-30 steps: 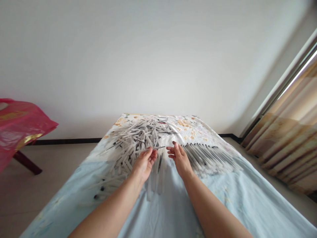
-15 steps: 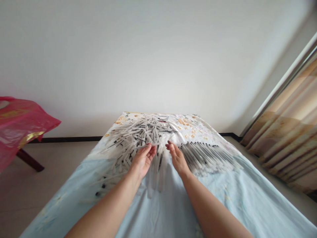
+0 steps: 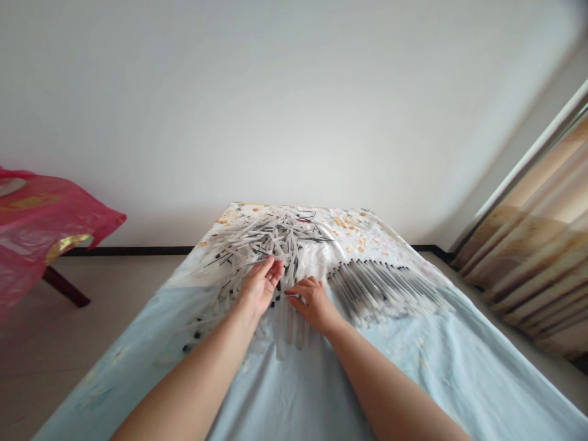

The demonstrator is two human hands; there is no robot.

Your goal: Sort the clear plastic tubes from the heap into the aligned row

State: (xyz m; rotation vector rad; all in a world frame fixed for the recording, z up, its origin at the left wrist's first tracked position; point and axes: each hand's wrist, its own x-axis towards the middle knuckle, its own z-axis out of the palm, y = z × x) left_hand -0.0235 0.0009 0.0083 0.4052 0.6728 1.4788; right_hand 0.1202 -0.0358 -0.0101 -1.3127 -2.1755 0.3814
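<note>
The left hand [image 3: 258,285] lies palm down with its fingers stretched out and close together, resting flat on the near edge of the loose heap of sticks [image 3: 266,242] – it grips nothing that I can see. The right hand [image 3: 311,302] is just beside it, fingers curled down onto a few sticks lying between the two hands; whether it pinches one, I cannot tell. The sticks are thin and white with black ends. To the right of this hand lies the ordered row [image 3: 386,285], side by side. Everything rests on the pale blue sheet [image 3: 413,367] – a red plastic bag [image 3: 41,226] is far left, a curtain [image 3: 542,257] far right.
</note>
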